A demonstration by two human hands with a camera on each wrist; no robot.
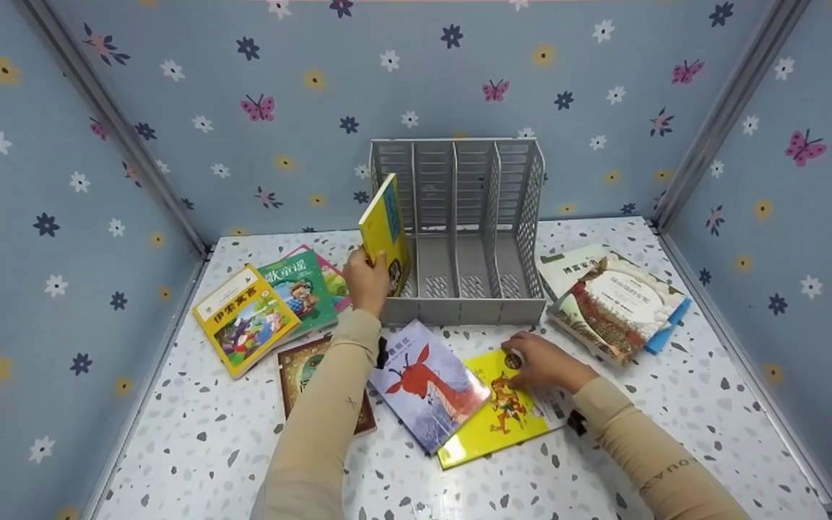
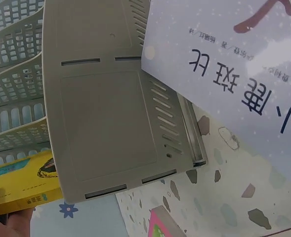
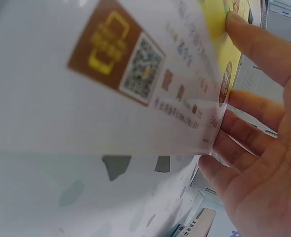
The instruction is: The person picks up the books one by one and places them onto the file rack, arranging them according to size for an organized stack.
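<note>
In the head view, a grey plastic rack (image 1: 463, 312) with perforated walls and narrow slots stands on a speckled white tabletop (image 1: 235, 440). A thin, stiff upright yellow book (image 1: 391, 235) is in the rack's leftmost slot — the left hand (image 1: 369, 282) pinches its near edge, forearm stretched forward. In front of the rack lies a glossy flat yellow book (image 1: 492, 408), partly under a lilac book (image 1: 430, 390); the right hand (image 1: 546, 365) holds it near the corner closest to the rack.

In the left wrist view, the left hand, mostly cut off, grips the upright yellow book behind the rack's smooth front.

In the right wrist view, the right hand's thumb and fingers spread apart — tips on the flat yellow book.
</note>
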